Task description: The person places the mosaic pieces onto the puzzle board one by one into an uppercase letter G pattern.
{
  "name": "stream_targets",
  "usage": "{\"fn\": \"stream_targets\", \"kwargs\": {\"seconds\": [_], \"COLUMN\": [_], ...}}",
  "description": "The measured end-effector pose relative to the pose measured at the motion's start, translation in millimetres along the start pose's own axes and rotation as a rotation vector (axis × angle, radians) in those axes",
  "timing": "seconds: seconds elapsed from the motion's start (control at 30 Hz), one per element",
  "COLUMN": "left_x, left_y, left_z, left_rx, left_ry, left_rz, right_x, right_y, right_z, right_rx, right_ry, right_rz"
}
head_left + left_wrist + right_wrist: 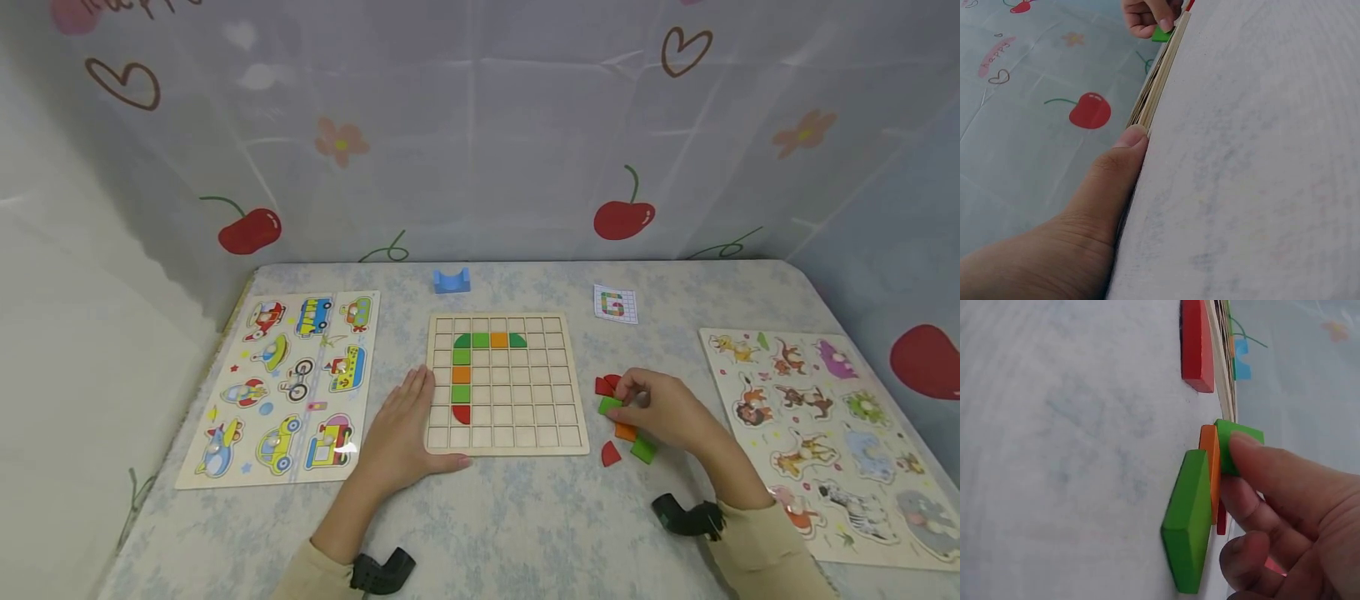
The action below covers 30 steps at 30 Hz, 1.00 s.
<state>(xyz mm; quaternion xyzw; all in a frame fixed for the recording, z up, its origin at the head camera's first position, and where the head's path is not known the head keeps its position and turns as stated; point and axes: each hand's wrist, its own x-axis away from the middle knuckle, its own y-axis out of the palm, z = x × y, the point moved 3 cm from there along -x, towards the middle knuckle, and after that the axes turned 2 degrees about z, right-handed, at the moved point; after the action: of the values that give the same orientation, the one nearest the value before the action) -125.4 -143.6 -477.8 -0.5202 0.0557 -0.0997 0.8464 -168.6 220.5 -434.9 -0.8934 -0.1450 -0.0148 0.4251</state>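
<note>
My left hand (pixel 397 433) rests with straight fingers on the left edge of a wooden grid board (pixel 517 392), its thumb along the front edge. My right hand (pixel 667 408), right of the board, pinches a green square block (pixel 1225 450) between thumb and index finger. Around it lie an orange block (pixel 626 432), another green block (pixel 643 450), a red quarter-round piece (pixel 611 454) and red pieces (pixel 603 387) partly hidden by the fingers. On the board, green, orange and red pieces form a top row and a left column ending in a red quarter-round (pixel 462 414).
A small pattern card (pixel 616 304) lies behind the board to the right, and a blue curved block (pixel 452 281) at the back. A vehicle puzzle (pixel 292 392) lies on the left, an animal puzzle (pixel 825 442) on the right. A printed curtain (pixel 480 167) hangs behind the table.
</note>
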Motion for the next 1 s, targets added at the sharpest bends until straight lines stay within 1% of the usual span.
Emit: {"fn": "stream_targets", "kwargs": {"seconds": [0.13,0.2,0.33,0.4,0.7,0.77,0.87,1.0], "left_x": [0.0,0.2,0.5,0.6,0.6,0.6,0.3,0.2], "left_y": [-0.3,-0.5,-1.0,-1.2,1.1,0.9,0.7,0.4], "left_z": [-0.1,-0.2,-0.1,-0.1,-1.2,-1.3,-1.2,-1.5], "left_rx": [0.003,0.002,0.004,0.008,0.0,0.001,0.002,-0.003], "left_ry": [0.002,0.004,0.0,-0.002,-0.007,-0.005,-0.002,-0.002], "left_rz": [0.002,0.002,0.001,0.001,0.004,0.007,0.006,0.003], "right_x": [-4,-6,-13,-16,-29,-30,-33,-36], "right_y": [4,8,22,31,73,80,89,96], "right_z": [-4,-10,-29,-41,-95,-105,-115,-123], "right_rx": [-0.053,-0.097,-0.168,-0.18,-0.115,-0.109,-0.083,-0.047], "right_ry": [-0.02,-0.035,-0.067,-0.08,-0.147,-0.15,-0.153,-0.166], "right_rz": [0.0,-0.014,-0.056,-0.076,-0.105,-0.112,-0.107,-0.093]}}
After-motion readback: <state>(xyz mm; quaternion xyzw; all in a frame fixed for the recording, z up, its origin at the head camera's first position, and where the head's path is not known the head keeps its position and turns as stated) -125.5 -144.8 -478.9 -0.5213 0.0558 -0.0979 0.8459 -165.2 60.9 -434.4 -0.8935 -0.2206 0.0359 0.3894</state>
